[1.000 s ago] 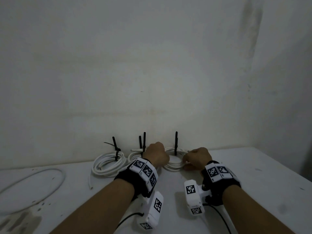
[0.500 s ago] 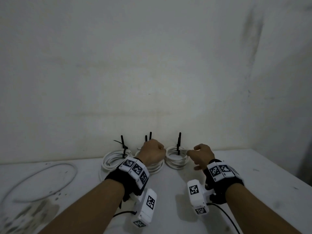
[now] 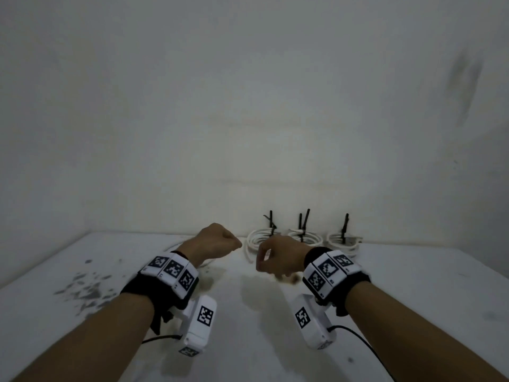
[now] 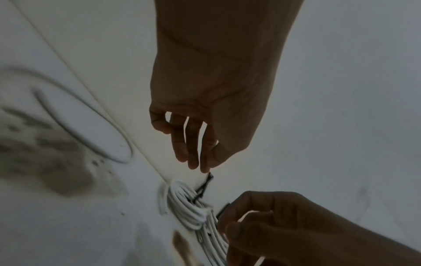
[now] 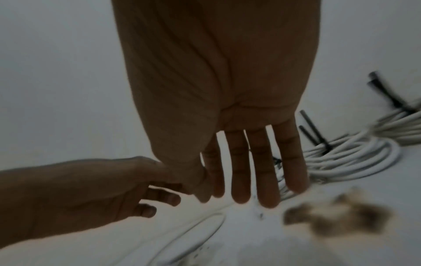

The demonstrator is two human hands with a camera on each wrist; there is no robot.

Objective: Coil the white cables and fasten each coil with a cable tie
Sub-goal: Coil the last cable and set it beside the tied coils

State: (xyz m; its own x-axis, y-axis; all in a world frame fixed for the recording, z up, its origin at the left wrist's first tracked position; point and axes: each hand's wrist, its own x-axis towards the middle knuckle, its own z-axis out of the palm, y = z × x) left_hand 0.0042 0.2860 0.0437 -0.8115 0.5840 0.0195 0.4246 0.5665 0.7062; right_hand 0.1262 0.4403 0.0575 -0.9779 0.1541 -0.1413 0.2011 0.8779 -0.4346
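Observation:
Three white cable coils lie in a row against the back wall, the left coil, the middle coil and the right coil. Each carries a black cable tie whose tail sticks up. My left hand hovers over the table to the left of the coils, fingers loosely hanging, holding nothing. My right hand hangs in front of the left coil, its fingers nearly straight and empty. A loose white cable lies in a wide loop on the table left of the coils.
The white table meets the wall just behind the coils. Grey specks mark its left part and a brown stain sits under my right hand. Wrist camera leads trail toward me.
Both hands left the middle and right coils and moved left and back toward me. The view swung left, so the coils now sit right of centre. Neither hand holds anything.

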